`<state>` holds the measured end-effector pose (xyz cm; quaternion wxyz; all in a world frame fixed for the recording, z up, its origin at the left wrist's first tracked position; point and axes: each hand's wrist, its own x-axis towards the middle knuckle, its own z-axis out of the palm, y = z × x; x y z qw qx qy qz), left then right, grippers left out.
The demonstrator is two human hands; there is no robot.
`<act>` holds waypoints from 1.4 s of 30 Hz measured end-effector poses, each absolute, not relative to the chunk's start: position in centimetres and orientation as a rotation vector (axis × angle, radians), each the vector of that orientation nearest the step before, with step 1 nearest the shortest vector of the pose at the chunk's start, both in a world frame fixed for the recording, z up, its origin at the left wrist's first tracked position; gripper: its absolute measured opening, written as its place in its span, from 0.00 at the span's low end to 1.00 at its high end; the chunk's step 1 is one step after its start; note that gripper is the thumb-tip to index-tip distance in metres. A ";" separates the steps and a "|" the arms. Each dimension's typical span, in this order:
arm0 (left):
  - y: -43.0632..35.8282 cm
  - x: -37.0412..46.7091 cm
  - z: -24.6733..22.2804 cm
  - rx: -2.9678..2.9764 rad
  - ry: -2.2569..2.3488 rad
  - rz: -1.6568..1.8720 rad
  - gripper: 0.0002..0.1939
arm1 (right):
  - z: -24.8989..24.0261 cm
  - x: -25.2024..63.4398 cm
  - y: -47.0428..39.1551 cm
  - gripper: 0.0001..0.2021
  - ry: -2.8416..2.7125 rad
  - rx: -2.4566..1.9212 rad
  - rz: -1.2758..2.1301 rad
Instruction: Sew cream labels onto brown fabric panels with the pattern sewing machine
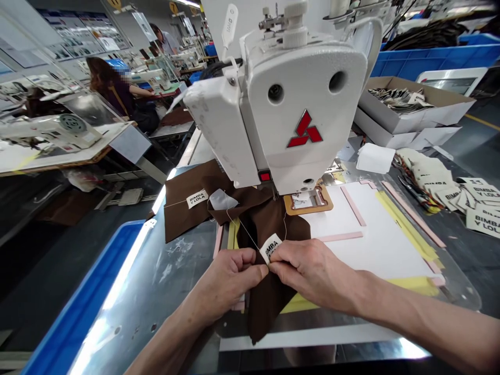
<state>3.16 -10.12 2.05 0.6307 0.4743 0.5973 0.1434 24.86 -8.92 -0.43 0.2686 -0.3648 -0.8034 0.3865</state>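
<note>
My left hand (238, 273) and my right hand (308, 265) meet in front of the sewing machine (308, 104), both closed in a pinch. Between their fingertips is a white fabric label (269, 247) with black lettering, lying on brown fabric (273, 297). The right thumb and finger cover part of the label; the left fingertips pinch at its lower left edge. Loose threads run from the label up toward the machine. Another brown piece (183, 211) with a sewn label (197, 198) lies at the left, beside a small translucent scrap (223, 200).
A tan frame (328, 202) sits under the machine head on a white template (367, 250) edged with pink and yellow strips. Loose labels (484, 219) lie at right, below a cardboard box (406, 120). A blue bin (97, 291) stands at left. A person (113, 91) sits farther back.
</note>
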 end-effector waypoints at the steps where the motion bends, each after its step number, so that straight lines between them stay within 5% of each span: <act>1: -10.1 3.1 2.0 1.090 1.366 0.325 0.19 | -0.4 24.8 -8.9 0.11 -2.174 -0.983 1.034; 13: -9.9 2.8 2.2 1.134 1.286 0.364 0.17 | -0.7 24.5 -9.2 0.07 -2.110 -0.908 1.012; 20: -9.4 2.3 2.8 1.142 1.194 0.351 0.15 | 1.5 24.9 -7.6 0.18 -2.110 -0.946 0.943; 27: -8.4 2.0 3.0 1.179 1.185 0.283 0.15 | 2.4 24.8 -5.3 0.07 -2.171 -1.053 1.275; 42: -8.5 2.2 2.6 1.154 1.261 0.245 0.13 | 2.1 24.5 -5.5 0.07 -2.249 -1.078 1.233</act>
